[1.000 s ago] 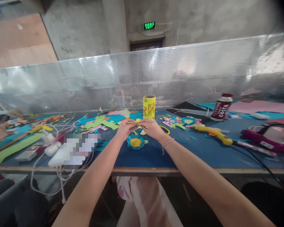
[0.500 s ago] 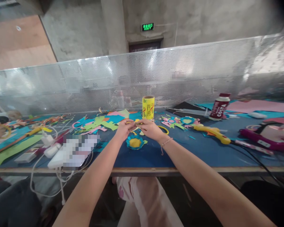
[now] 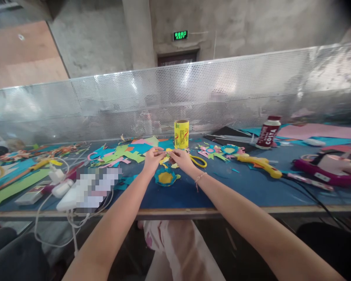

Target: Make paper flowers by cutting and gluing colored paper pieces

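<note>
My left hand (image 3: pixel 152 158) and my right hand (image 3: pixel 179 159) meet above the blue table (image 3: pixel 245 187), fingers pinched together on a small yellow paper piece (image 3: pixel 165 155) held between them. Just below the hands lies a blue paper flower with a yellow centre (image 3: pixel 165 178). Yellow-handled scissors (image 3: pixel 199 161) lie right beside my right hand. A yellow roll (image 3: pixel 181 134) stands upright behind the hands.
Coloured paper scraps (image 3: pixel 125 152) litter the table's left middle. A yellow glue gun (image 3: pixel 259 164) and a brown bottle (image 3: pixel 268 132) sit to the right, white chargers and cables (image 3: pixel 62 189) to the left. A perforated metal screen (image 3: pixel 193 89) lines the far edge.
Both hands have stayed pinched together on the paper piece and shifted slightly left and away. A person's hand at the far left edge has gone out of view.
</note>
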Motion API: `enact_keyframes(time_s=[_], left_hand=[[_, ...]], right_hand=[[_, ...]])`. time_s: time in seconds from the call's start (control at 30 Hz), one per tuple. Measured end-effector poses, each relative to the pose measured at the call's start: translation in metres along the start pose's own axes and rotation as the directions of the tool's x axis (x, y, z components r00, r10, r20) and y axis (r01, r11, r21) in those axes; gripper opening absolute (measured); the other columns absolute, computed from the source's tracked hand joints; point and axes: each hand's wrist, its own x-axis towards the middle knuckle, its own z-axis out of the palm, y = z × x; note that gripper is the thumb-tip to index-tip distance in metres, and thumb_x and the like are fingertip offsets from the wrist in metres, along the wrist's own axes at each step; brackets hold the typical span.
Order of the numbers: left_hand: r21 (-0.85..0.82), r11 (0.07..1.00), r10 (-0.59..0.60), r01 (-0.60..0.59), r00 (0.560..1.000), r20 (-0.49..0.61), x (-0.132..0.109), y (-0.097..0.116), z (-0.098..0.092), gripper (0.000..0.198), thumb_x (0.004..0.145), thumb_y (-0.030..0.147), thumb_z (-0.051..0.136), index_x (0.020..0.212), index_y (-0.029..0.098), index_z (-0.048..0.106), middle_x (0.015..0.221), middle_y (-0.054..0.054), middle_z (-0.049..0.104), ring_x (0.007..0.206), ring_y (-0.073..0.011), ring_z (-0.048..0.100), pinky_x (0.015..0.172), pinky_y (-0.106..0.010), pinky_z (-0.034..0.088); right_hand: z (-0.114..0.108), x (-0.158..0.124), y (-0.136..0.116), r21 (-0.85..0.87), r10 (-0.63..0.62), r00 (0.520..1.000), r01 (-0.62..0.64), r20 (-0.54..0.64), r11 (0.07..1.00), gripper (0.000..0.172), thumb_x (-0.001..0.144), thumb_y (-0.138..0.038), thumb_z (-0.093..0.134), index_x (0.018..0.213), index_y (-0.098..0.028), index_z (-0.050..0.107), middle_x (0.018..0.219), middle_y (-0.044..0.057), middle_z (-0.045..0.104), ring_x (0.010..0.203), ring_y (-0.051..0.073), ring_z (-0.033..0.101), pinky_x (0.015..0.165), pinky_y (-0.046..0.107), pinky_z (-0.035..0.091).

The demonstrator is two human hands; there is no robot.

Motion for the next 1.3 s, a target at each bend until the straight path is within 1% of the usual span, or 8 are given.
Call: enact_keyframes(time_s=[0.13, 0.33, 0.47, 0.6, 0.77, 1.03, 1.2, 1.3], left_hand=[[0.009, 1.000, 0.005, -0.005, 1.000, 0.006, 0.001, -0.002, -0.001, 0.030, 0.055, 0.025, 0.072, 0.078, 0.016, 0.055, 0.067, -0.003, 0.064, 0.064, -0.0140, 0.060, 0.065, -0.027, 0.047], [-0.082, 0.995, -0.053, 0.054, 0.998, 0.024, 0.001, -0.002, -0.001, 0.031, 0.052, 0.022, 0.073, 0.076, 0.015, 0.054, 0.063, -0.001, 0.062, 0.057, -0.0114, 0.057, 0.061, -0.025, 0.045], [-0.115, 0.989, -0.092, 0.094, 0.995, 0.025, -0.001, -0.001, 0.001, 0.030, 0.051, 0.020, 0.073, 0.074, 0.015, 0.054, 0.063, -0.001, 0.061, 0.059, -0.0115, 0.057, 0.062, -0.024, 0.045], [-0.070, 0.992, -0.102, 0.105, 0.994, 0.034, -0.002, -0.001, 0.002, 0.024, 0.054, 0.021, 0.072, 0.070, 0.014, 0.056, 0.062, -0.001, 0.059, 0.058, -0.0106, 0.056, 0.062, -0.025, 0.045], [0.015, 0.998, -0.070, 0.069, 0.993, 0.095, -0.003, 0.001, 0.001, 0.023, 0.055, 0.021, 0.072, 0.071, 0.012, 0.058, 0.061, -0.002, 0.059, 0.058, -0.0111, 0.056, 0.061, -0.025, 0.045], [0.015, 0.999, -0.034, 0.033, 0.996, 0.088, -0.003, 0.006, 0.001, 0.017, 0.054, 0.013, 0.069, 0.067, 0.013, 0.059, 0.057, 0.000, 0.057, 0.057, -0.0097, 0.053, 0.062, -0.023, 0.045], [-0.029, 0.998, -0.053, 0.057, 0.988, 0.148, -0.002, -0.001, 0.001, 0.019, 0.054, 0.017, 0.069, 0.071, 0.013, 0.059, 0.058, 0.001, 0.057, 0.056, -0.0096, 0.053, 0.060, -0.023, 0.044], [-0.041, 0.996, -0.069, 0.078, 0.979, 0.191, 0.000, -0.008, -0.001, 0.020, 0.056, 0.019, 0.068, 0.074, 0.013, 0.061, 0.063, -0.001, 0.060, 0.060, -0.0110, 0.056, 0.063, -0.024, 0.044]], right_hand=[[-0.002, -0.001, 0.000, -0.037, -0.046, 0.999, 0.046, 0.006, 0.998, 0.026, 0.076, -0.039, 0.050, 0.062, -0.017, 0.051, 0.053, -0.001, 0.055, 0.048, 0.011, 0.054, 0.050, 0.023, 0.045], [-0.004, 0.001, 0.004, -0.111, -0.165, 0.986, 0.168, 0.039, 0.979, 0.028, 0.078, -0.038, 0.047, 0.058, -0.018, 0.049, 0.051, -0.001, 0.054, 0.048, 0.011, 0.052, 0.049, 0.023, 0.043], [-0.005, 0.003, 0.005, -0.081, -0.180, 0.981, 0.186, 0.070, 0.979, 0.024, 0.078, -0.034, 0.046, 0.061, -0.018, 0.051, 0.052, -0.001, 0.054, 0.047, 0.010, 0.052, 0.050, 0.023, 0.043], [-0.007, 0.004, 0.007, -0.094, -0.186, 0.979, 0.193, 0.084, 0.977, 0.022, 0.077, -0.032, 0.047, 0.061, -0.017, 0.052, 0.052, -0.001, 0.055, 0.049, 0.010, 0.052, 0.051, 0.023, 0.044], [-0.008, 0.005, 0.010, -0.104, -0.222, 0.969, 0.233, 0.109, 0.967, 0.021, 0.078, -0.029, 0.045, 0.062, -0.018, 0.051, 0.054, -0.001, 0.055, 0.051, 0.010, 0.053, 0.052, 0.022, 0.043], [-0.006, 0.001, 0.007, -0.215, -0.211, 0.971, 0.230, 0.109, 0.949, 0.026, 0.080, -0.033, 0.042, 0.059, -0.018, 0.046, 0.051, -0.002, 0.051, 0.048, 0.009, 0.049, 0.049, 0.021, 0.039], [-0.010, 0.001, 0.004, -0.189, -0.275, 0.953, 0.296, 0.129, 0.936, 0.025, 0.078, -0.032, 0.044, 0.057, -0.018, 0.044, 0.049, -0.004, 0.046, 0.048, 0.009, 0.046, 0.048, 0.021, 0.037], [-0.013, 0.002, 0.004, -0.186, -0.300, 0.942, 0.325, 0.151, 0.927, 0.025, 0.078, -0.032, 0.045, 0.057, -0.018, 0.044, 0.050, -0.003, 0.046, 0.049, 0.009, 0.045, 0.048, 0.021, 0.037]])
